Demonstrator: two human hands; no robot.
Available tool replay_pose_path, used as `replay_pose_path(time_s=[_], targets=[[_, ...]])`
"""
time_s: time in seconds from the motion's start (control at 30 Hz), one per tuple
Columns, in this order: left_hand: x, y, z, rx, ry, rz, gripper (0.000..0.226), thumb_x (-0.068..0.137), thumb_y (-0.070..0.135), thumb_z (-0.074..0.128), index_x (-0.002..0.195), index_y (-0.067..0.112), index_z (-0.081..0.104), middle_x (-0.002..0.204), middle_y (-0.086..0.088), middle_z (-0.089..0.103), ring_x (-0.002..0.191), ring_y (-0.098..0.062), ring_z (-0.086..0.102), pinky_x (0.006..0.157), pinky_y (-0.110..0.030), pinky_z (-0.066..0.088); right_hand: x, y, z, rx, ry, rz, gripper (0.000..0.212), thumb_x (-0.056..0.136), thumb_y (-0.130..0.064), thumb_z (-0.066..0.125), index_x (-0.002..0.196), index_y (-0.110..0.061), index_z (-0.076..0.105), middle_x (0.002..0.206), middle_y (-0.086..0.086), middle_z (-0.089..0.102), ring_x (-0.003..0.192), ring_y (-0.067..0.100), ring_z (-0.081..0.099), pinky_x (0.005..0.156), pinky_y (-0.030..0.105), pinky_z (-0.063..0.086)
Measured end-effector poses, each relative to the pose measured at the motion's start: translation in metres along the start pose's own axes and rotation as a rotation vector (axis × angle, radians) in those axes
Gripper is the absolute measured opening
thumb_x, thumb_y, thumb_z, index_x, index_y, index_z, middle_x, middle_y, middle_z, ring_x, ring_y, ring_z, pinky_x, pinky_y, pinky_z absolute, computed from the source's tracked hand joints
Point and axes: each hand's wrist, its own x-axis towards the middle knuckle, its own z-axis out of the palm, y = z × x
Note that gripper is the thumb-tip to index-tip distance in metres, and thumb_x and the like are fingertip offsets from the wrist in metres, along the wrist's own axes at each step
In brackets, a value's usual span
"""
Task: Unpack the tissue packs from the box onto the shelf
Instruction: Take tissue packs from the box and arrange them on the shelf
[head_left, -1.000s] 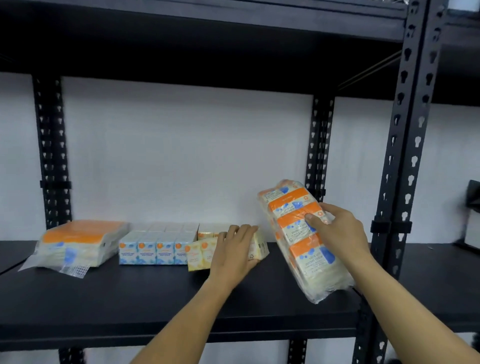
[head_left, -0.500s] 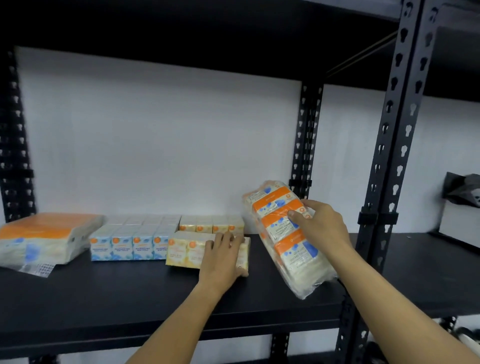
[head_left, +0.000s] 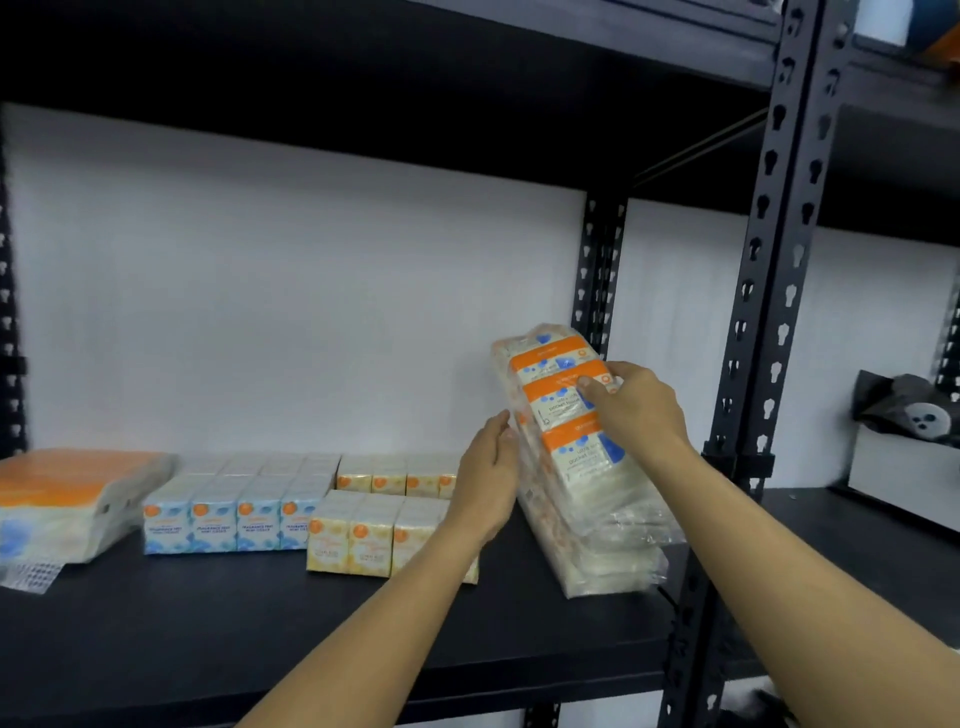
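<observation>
A long clear-wrapped bundle of orange-and-white pocket tissue packs (head_left: 576, 457) stands tilted on the black shelf board (head_left: 208, 623), its lower end on the board near the right post. My right hand (head_left: 636, 410) grips its upper part from the right, thumb across the front. My left hand (head_left: 485, 483) touches the bundle's left side with straight fingers. Yellow tissue packs (head_left: 363, 538) lie just left of my left wrist.
Blue tissue packs (head_left: 223, 517) and a second row of yellow packs (head_left: 389, 475) sit further left and behind. An orange wrapped bundle (head_left: 67, 499) lies at the far left. Black uprights (head_left: 763, 291) bound the bay on the right; a neighbouring shelf holds a grey object (head_left: 909, 415).
My left hand has left the yellow packs and risen to the left side of the wrapped bundle. The bundle's lower end now rests on the shelf board, still held by my right hand.
</observation>
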Motion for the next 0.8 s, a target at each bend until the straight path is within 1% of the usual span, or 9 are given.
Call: replay_pose_path(time_s=[0.07,0.13,0.23,0.3,0.4,0.5,0.57,0.73,0.8], targets=[[0.008,0.011,0.014,-0.120,-0.045,0.016,0.034,0.107,0.029,0.028,0.137,0.033,0.042,0.131,0.025,0.049,0.113,0.018,0.047,0.091,0.001,0.031,0.014,-0.002,-0.003,-0.043,0.017,0.013,0.032,0.096,-0.045,0.056,0.118,-0.022,0.063,0.091,-0.001,0.066,0.075,0.019,0.063,0.069,0.033,0.046],[0.020,0.014,0.025,-0.178,-0.052,-0.001,0.043,0.107,0.032,0.031,0.150,0.029,0.033,0.141,0.019,0.045,0.129,0.002,0.043,0.105,-0.014,0.030,0.027,-0.002,-0.006,-0.096,0.013,0.038,0.033,0.097,-0.046,0.052,0.113,-0.019,0.062,0.093,0.002,0.066,0.073,0.020,0.060,0.069,0.033,0.045],[0.040,0.010,0.036,-0.167,-0.054,-0.007,0.047,0.103,0.033,0.038,0.150,0.034,0.032,0.140,0.013,0.054,0.125,-0.007,0.053,0.110,-0.034,0.040,0.044,0.001,-0.004,-0.193,-0.024,0.101,0.042,0.099,-0.050,0.045,0.115,-0.014,0.060,0.101,0.006,0.066,0.082,0.025,0.062,0.074,0.036,0.050],[0.048,0.006,0.040,-0.159,-0.078,-0.030,0.048,0.104,0.029,0.039,0.151,0.032,0.031,0.138,0.011,0.056,0.120,-0.007,0.056,0.099,-0.024,0.047,0.051,0.003,-0.001,-0.250,-0.066,0.151,0.042,0.099,-0.049,0.041,0.113,-0.012,0.056,0.103,0.008,0.064,0.090,0.028,0.063,0.080,0.039,0.053],[0.051,-0.003,0.046,-0.195,-0.104,-0.050,0.048,0.104,0.027,0.042,0.151,0.031,0.030,0.131,0.015,0.054,0.115,-0.003,0.054,0.081,-0.007,0.042,0.055,0.008,0.002,-0.315,-0.108,0.182,0.032,0.100,-0.043,0.038,0.106,-0.014,0.050,0.095,0.005,0.058,0.088,0.027,0.061,0.079,0.037,0.051],[0.056,-0.020,0.054,-0.189,-0.117,-0.082,0.051,0.103,0.032,0.044,0.152,0.031,0.029,0.141,0.007,0.053,0.129,-0.011,0.050,0.104,-0.026,0.042,0.058,0.015,0.011,-0.364,-0.147,0.184,0.031,0.096,-0.042,0.041,0.104,-0.013,0.051,0.087,0.001,0.056,0.084,0.025,0.060,0.074,0.033,0.047],[0.059,-0.033,0.059,-0.185,-0.146,-0.118,0.054,0.102,0.036,0.044,0.153,0.032,0.026,0.147,0.005,0.048,0.134,-0.012,0.046,0.113,-0.034,0.037,0.059,0.021,0.020,-0.417,-0.218,0.185,0.045,0.089,-0.047,0.045,0.114,-0.011,0.056,0.101,0.005,0.062,0.096,0.026,0.061,0.077,0.033,0.050],[0.056,-0.050,0.063,-0.102,-0.232,-0.145,0.057,0.103,0.043,0.039,0.155,0.031,0.021,0.157,0.005,0.032,0.145,-0.015,0.030,0.118,-0.032,0.024,0.056,0.036,0.032,-0.500,-0.405,0.141,0.057,0.081,-0.054,0.047,0.137,-0.045,0.049,0.143,-0.009,0.051,0.129,0.023,0.047,0.101,0.039,0.044],[0.054,-0.054,0.065,-0.106,-0.247,-0.141,0.057,0.103,0.043,0.038,0.155,0.032,0.017,0.158,0.004,0.029,0.146,-0.015,0.027,0.117,-0.032,0.023,0.058,0.040,0.033,-0.495,-0.399,0.150,0.056,0.079,-0.059,0.049,0.134,-0.046,0.052,0.137,-0.012,0.055,0.122,0.019,0.052,0.099,0.037,0.046]])
